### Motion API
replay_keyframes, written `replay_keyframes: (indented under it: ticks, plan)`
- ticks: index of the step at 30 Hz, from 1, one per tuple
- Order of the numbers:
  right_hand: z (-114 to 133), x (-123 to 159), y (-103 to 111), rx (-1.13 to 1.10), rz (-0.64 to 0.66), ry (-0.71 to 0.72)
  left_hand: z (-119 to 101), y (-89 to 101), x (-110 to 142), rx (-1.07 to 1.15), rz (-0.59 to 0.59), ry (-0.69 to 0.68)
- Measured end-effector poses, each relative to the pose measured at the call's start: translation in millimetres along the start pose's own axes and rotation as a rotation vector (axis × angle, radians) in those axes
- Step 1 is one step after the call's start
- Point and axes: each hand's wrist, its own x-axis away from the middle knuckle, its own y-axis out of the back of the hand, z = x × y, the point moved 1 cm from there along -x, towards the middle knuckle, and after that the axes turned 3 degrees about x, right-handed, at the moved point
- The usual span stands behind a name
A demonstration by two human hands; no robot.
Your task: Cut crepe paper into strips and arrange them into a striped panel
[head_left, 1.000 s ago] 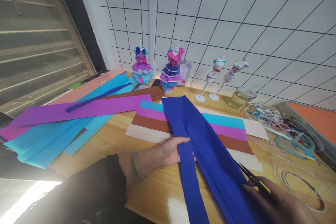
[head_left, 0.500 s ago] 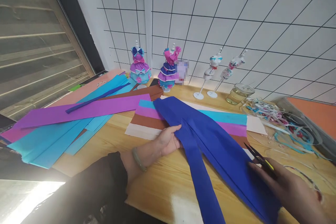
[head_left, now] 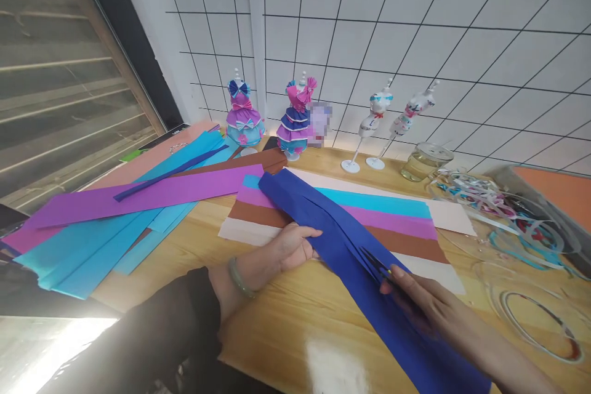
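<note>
A long piece of blue crepe paper (head_left: pixel 318 212) stretches from the middle of the table toward the lower right, with a lengthwise slit in it. My left hand (head_left: pixel 294 247) pinches its near edge between thumb and fingers. In my right hand (head_left: pixel 422 298) is a pair of dark scissors (head_left: pixel 375 263) with a bit of yellow at the handle. The blades lie along the slit in the blue paper; how far apart they are is hard to tell. Under the paper lie side-by-side strips: turquoise (head_left: pixel 369 199), purple (head_left: pixel 397 222), brown (head_left: pixel 415 243) and white.
Purple (head_left: pixel 152 200) and turquoise (head_left: pixel 106 240) paper strips overlap on the left. Two small dressed mannequins (head_left: pixel 244 114) and two barer ones (head_left: pixel 372 117) stand along the back. A glass of yellowish liquid (head_left: pixel 422 163) and tangled ribbons (head_left: pixel 508 206) are at the right, beside a grey bin.
My right hand has moved left and inward, bringing the scissors from beyond the blue paper's right edge onto its slit. The separated blue strip has swung right, against the wider part.
</note>
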Motion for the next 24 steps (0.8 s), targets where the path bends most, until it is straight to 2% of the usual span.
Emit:
replay_keyframes:
  ticks: [3, 6, 12, 24]
  plan:
    - [0, -5, -8, -0.079, 0.2, -0.066, 0, -2.1, 2, -0.02, 0.051, -0.065]
    - [1, -9, -10, -0.118, 0.295, -0.102, 1, -1.1, 2, -0.066, 0.078, -0.115]
    - [-2, -19, -12, -0.081, 0.287, -0.129, 3, 6.0, -2, -0.131, 0.063, -0.133]
    - [4, -40, -7, -0.015, 0.314, -0.103, 2, 5.3, 1, -0.174, 0.032, -0.128]
